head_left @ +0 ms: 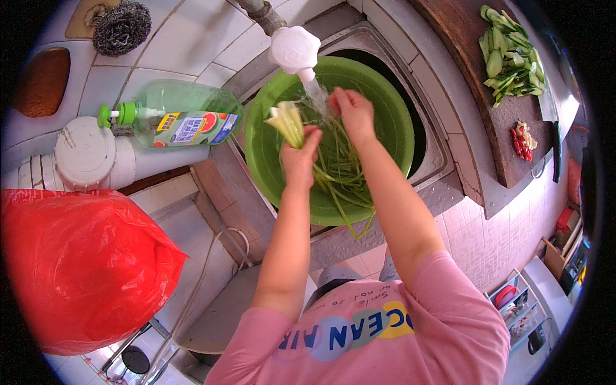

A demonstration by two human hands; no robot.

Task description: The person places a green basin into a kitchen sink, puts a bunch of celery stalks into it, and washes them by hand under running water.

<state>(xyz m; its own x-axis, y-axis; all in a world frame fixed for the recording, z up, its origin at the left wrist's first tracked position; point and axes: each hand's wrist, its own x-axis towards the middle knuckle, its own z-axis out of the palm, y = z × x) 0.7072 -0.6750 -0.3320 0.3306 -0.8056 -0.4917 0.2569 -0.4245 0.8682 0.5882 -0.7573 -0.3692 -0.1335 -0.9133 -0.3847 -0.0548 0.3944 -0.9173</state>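
Observation:
My left hand (pixel 301 156) grips a bunch of thin green stalks, probably celery (pixel 288 124), by its thick pale end, which points up towards the far left. The long stems (pixel 337 173) trail down into a green plastic basin (pixel 260 163), and a few hang over its near rim. Water (pixel 316 96) runs from a white-handled tap (pixel 294 48) into the basin. Beside the stream is my right hand (pixel 355 113), its fingers curled close together over the stems. Whether anything is pinched between those fingers cannot be made out.
The basin sits in a steel sink (pixel 435 161). To the right, a wooden cutting board (pixel 510 163) bears sliced green vegetable (pixel 512 55), chopped red and pale pieces (pixel 523 141) and a knife (pixel 556 149). Leftward are a green pump bottle (pixel 187 118), steel scourer (pixel 121 29) and red plastic bag (pixel 91 269).

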